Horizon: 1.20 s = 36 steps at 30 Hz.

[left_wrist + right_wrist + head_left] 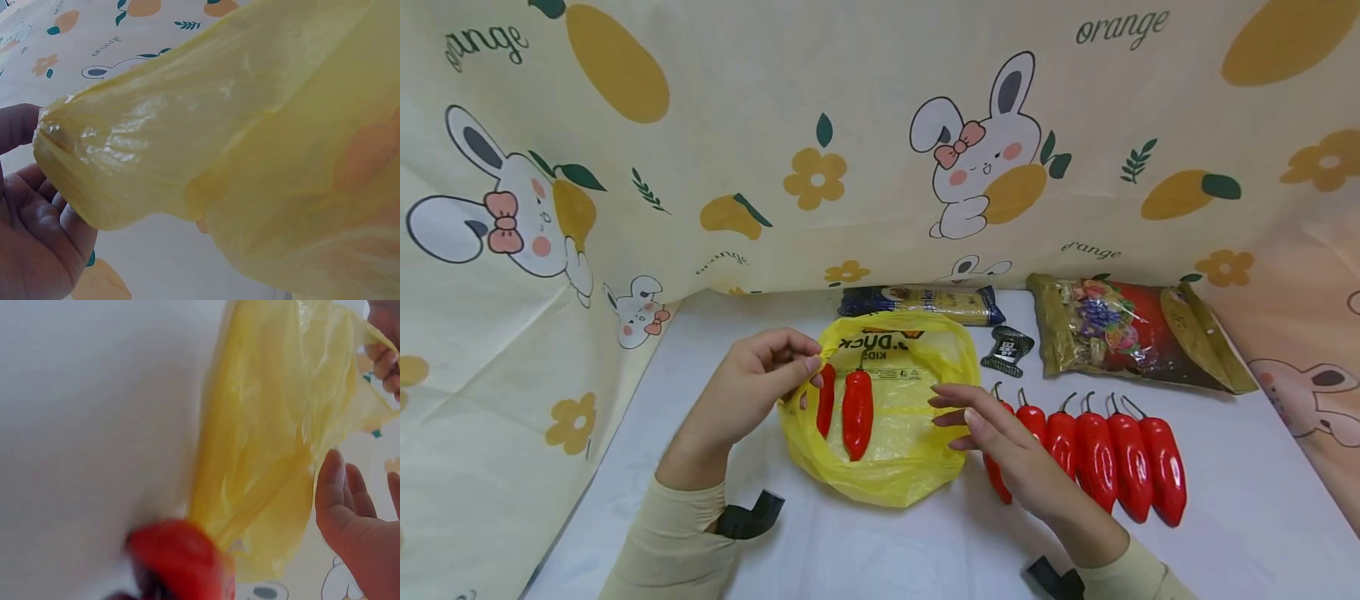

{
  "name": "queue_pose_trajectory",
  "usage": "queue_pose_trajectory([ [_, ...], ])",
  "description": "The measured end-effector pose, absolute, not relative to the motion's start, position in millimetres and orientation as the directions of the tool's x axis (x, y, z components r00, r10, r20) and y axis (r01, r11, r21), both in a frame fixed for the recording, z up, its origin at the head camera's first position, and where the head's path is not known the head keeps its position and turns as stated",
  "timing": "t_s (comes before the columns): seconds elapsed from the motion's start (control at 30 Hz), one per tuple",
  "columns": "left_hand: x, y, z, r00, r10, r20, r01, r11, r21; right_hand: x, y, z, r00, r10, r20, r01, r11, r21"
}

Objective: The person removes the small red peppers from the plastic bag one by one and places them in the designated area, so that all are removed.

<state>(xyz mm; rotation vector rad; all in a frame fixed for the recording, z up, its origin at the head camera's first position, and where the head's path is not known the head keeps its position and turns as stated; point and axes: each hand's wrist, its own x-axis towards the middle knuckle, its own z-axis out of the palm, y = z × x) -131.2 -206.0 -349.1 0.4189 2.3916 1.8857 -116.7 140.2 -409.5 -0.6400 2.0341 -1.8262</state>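
Note:
A yellow plastic bag (pixel 917 483) lies with its mouth spread on the table, two red peppers (pixel 857 417) inside it. At its left rim my left hand (pixel 752 387) pinches the plastic between thumb and fingers; the left wrist view shows the film (pixel 144 137) pulled taut from that grip. My right hand (pixel 1000 437) hovers by the bag's right edge, fingers spread and holding nothing. Beneath and beside the right hand several red peppers (pixel 1126 467) lie in a row, stems pointing away. In the right wrist view one blurred pepper (pixel 181 556) sits close to the bag.
Behind the bag lies a blue-and-yellow packet of pasta (pixel 925 306). A small black netted packet (pixel 1007 350) rests to its right. A large red-and-gold bag with fruit pictures (pixel 1135 333) occupies the back right. Printed cloth (pixel 850 75) hangs behind the white table (pixel 850 550).

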Motion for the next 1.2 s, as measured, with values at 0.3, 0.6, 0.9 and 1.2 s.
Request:
queue_pose_trajectory([
  [0.3, -130, -204, -350, -0.963, 0.251, 0.103, 0.158, 0.212, 0.964, -132, 108, -418, -0.844, -0.536, 0.019, -0.063, 0.063, -0.996],
  [0.6, -131, -204, -351, -0.956, 0.266, 0.124, 0.187, 0.225, 0.956, -151, 76, -431, -0.828, -0.559, -0.030, -0.034, 0.103, -0.994],
  [0.9, -131, -205, -353, -0.953, 0.271, 0.135, 0.196, 0.213, 0.957, -163, 52, -437, -0.833, -0.538, -0.127, -0.030, 0.274, -0.961],
  [1.2, -131, -205, -352, -0.955, 0.269, 0.126, 0.187, 0.214, 0.959, -170, 37, -442, -0.828, -0.516, -0.219, -0.033, 0.435, -0.900],
])
